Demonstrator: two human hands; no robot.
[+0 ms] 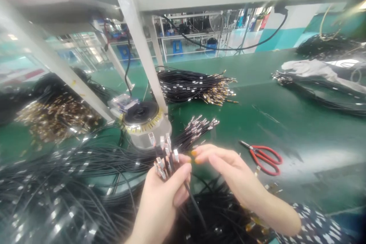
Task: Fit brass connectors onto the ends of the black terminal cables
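Note:
My left hand (pixel 162 194) is closed round a small bunch of thin black cables (pixel 164 156) whose silver metal ends stick up above my fingers. My right hand (pixel 225 167) reaches in from the right, its fingertips pinched together next to those cable ends, touching or nearly touching them. Whether it grips a single cable end is too small to tell. Below both hands lies a heap of more black cables (pixel 217 213).
Red-handled scissors (pixel 264 156) lie on the green table to the right. A round grey machine (pixel 144 122) stands behind the hands under a slanted metal frame post (pixel 137 34). More cable bundles (pixel 197 85) with gold ends lie behind, left (pixel 57 116) and far right (pixel 320 87).

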